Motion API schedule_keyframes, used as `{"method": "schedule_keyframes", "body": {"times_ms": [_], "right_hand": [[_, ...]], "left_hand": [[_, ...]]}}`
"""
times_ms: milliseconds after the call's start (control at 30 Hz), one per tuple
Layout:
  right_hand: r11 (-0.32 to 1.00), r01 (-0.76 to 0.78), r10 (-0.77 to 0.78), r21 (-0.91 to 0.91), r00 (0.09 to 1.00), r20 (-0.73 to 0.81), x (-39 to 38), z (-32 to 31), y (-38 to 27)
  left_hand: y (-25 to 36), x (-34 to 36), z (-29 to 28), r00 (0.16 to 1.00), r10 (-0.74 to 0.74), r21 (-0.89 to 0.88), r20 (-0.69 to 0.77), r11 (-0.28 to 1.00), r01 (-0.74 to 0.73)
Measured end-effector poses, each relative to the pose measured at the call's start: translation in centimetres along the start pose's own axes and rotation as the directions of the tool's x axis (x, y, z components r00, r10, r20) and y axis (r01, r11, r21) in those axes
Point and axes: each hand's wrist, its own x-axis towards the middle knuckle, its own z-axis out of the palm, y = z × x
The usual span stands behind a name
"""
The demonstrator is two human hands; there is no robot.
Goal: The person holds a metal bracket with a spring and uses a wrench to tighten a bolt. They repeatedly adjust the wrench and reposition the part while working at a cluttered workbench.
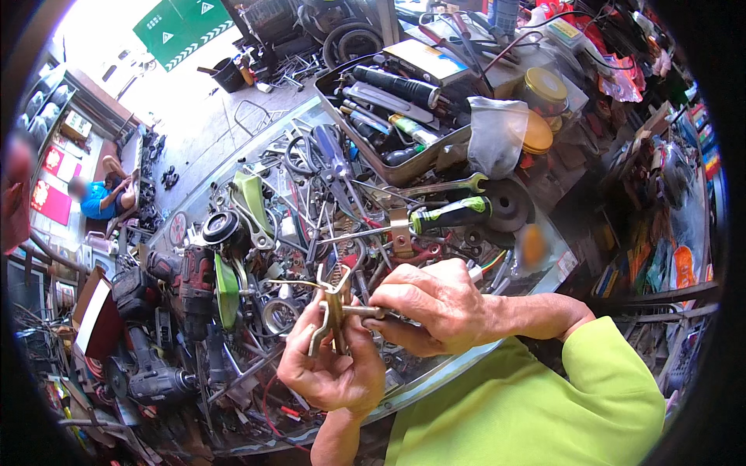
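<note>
My left hand (pixel 332 382) is closed around a bent metal bracket (pixel 335 320), holding it upright above the cluttered bench. A coil spring (pixel 336 277) shows at the bracket's top. From the right, my right hand (pixel 435 307) pinches a short metal pin (pixel 361 311), whose far end meets the bracket's side. Whether the pin passes through the bracket, I cannot tell. Just beyond my hands lie a screwdriver (pixel 454 215) with a green and black handle and an open-end wrench (pixel 451 186).
Loose tools and metal parts cover the glass-topped bench (pixel 435 382). Power drills (pixel 186 283) lie at the left. A metal tray (pixel 388 167) of tools stands at the back, beside a yellow-lidded jar (pixel 545 84). Far left, a person in blue (pixel 97 200) sits.
</note>
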Motion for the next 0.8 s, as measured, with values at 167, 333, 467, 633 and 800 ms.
{"method": "schedule_keyframes", "body": {"times_ms": [167, 333, 467, 633, 800], "right_hand": [[0.997, -0.048, 0.039, 0.059, 0.988, 0.149, -0.1, -0.7, 0.3], [0.979, -0.130, 0.130, 0.160, 0.991, 0.010, 0.0, 0.0, 0.2], [0.995, -0.062, 0.063, 0.073, 0.998, -0.011, -0.7, -0.1, 0.5], [0.991, -0.075, 0.065, 0.114, 0.994, 0.093, -0.6, -0.6, 0.9], [0.959, -0.227, 0.215, 0.169, 0.973, 0.084, 0.2, -1.1, 0.1]], "left_hand": [[-0.1, -0.3, -0.5, 0.990, -0.047, 0.016, 0.130, 0.999, 0.045], [-0.5, -0.7, -0.8, 0.992, -0.021, 0.007, 0.122, 1.000, 0.021], [-0.7, -0.7, -1.2, 0.980, -0.008, 0.036, 0.198, 0.999, 0.001], [-0.6, -0.6, -0.8, 0.977, 0.027, 0.074, 0.213, 0.996, -0.044], [-0.6, -0.4, -0.7, 0.989, -0.028, 0.032, 0.146, 0.999, 0.024]]}}
